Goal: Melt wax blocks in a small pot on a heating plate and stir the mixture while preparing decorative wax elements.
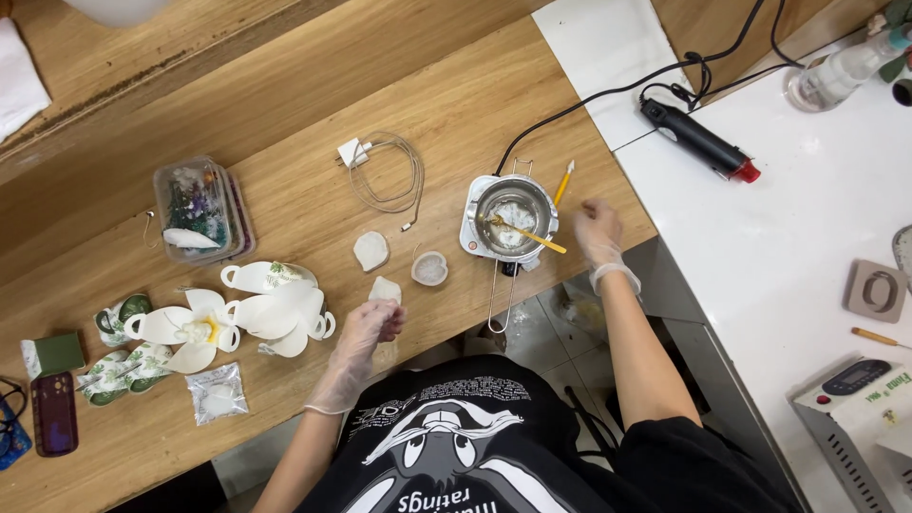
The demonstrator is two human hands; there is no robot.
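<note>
Both my hands wear thin clear gloves. My left hand (366, 332) pinches a small white wax piece (385, 289) at the near edge of the wooden table (313, 95). My right hand (598, 233) hovers with fingers spread, empty, just right of a small metal melting pot (513, 217) that holds whitish wax and a yellow stirring stick (530, 235). Another white wax piece (370, 251) and a small round cup (429, 268) lie between my hands.
White flower-shaped moulds and cups (237, 313) sit at the left near a clear box (198, 211), a phone (54, 413) and a small bag (217, 392). A white charger with cable (380, 166) lies further back. A black heat tool (698, 138) rests on the white counter (779, 237).
</note>
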